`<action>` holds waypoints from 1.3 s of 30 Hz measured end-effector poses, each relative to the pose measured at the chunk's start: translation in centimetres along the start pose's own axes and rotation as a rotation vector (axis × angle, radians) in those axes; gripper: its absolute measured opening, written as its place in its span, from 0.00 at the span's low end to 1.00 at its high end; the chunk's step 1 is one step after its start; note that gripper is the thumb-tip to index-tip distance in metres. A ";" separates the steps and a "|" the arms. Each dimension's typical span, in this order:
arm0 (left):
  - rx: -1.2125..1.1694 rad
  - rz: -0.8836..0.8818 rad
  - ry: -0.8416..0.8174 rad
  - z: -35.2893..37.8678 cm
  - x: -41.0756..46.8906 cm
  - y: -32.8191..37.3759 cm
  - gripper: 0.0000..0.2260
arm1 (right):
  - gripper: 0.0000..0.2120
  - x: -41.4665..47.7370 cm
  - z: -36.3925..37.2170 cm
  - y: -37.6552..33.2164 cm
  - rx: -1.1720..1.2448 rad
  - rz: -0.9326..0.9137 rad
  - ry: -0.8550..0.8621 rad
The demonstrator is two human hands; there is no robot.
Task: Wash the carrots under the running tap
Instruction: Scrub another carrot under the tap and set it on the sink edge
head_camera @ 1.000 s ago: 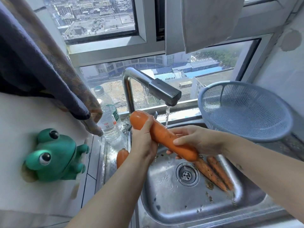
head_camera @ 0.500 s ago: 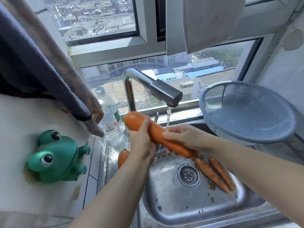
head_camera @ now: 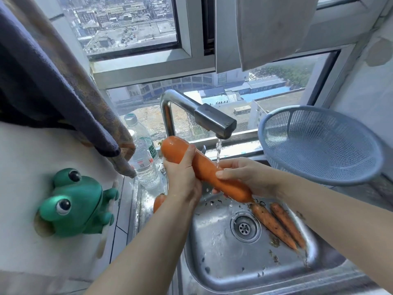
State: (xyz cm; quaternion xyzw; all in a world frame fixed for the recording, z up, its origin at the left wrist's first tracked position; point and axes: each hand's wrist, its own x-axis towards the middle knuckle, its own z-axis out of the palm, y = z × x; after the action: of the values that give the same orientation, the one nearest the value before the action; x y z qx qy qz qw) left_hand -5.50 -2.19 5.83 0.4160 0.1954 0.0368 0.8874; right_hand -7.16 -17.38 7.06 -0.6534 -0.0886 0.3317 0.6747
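Observation:
A big orange carrot (head_camera: 204,169) is held slanted over the steel sink (head_camera: 234,271), under the thin stream from the tap (head_camera: 214,120). My left hand (head_camera: 182,177) grips its thick upper end. My right hand (head_camera: 246,175) wraps its lower half, thumb on top, with water hitting just above the thumb. Two dirty thin carrots (head_camera: 278,224) lie side by side at the sink's right, past the drain (head_camera: 245,226). Another carrot (head_camera: 158,202) peeks out on the sink's left ledge, mostly hidden behind my left wrist.
A blue plastic colander (head_camera: 319,145) sits tilted on the counter at the right. Two water bottles (head_camera: 142,158) stand left of the tap. A green frog holder (head_camera: 74,203) is fixed to the left wall. Cloths hang above left and at the window.
Both hands have shifted the carrot slightly up and left under the stream; my right hand has slid along it, thumb now nearer the middle.

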 end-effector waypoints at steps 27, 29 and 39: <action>-0.009 -0.018 -0.005 0.3 -1.3 0.5 0.26 | 0.20 0.0 0.2 0.7 0.111 0.002 0.001; -0.022 -0.023 -0.005 0.3 -1.2 0.5 0.27 | 0.21 -0.1 0.2 0.6 0.111 0.004 -0.002; -0.015 -0.024 -0.007 0.0 -1.1 0.2 0.25 | 0.15 0.2 2.0 0.2 0.038 0.081 0.251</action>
State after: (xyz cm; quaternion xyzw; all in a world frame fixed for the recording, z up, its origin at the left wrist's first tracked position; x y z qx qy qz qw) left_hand -6.50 -2.34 6.36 0.4070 0.1969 0.0263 0.8916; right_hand -8.16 -15.64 7.07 -0.6799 0.0295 0.2759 0.6787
